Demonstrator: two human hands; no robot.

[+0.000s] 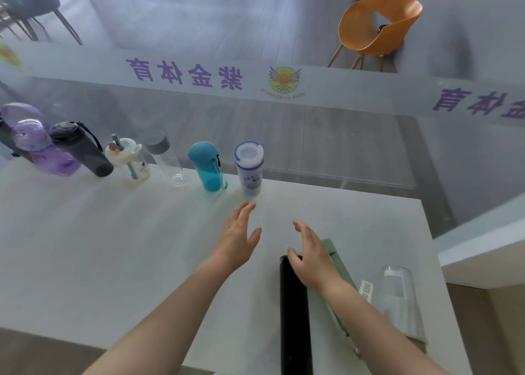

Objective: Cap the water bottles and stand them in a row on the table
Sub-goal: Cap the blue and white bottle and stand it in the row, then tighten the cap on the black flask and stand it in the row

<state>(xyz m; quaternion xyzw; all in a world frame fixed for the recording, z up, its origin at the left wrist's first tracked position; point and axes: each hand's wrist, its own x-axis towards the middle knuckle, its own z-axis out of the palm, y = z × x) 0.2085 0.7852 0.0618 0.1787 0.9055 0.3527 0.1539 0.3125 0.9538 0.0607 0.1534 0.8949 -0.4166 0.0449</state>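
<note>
Several capped bottles stand in a row along the far edge of the white table [113,246]: a purple bottle [42,144], a dark grey bottle [82,147], a cream straw bottle [129,158], a clear bottle with a grey cap [166,158], a teal bottle [207,165] and a white bottle with a blue-rimmed cap [249,168]. My left hand [238,238] hovers open just in front of the white bottle, apart from it. My right hand [309,255] is open above the top end of a black bottle [294,318] lying on the table.
A pale green bottle [336,263] lies to the right of the black one, partly under my right arm. A clear glass cup [397,298] is near the table's right edge. Behind the table is a glass wall with purple lettering, and an orange chair [377,28] stands beyond it.
</note>
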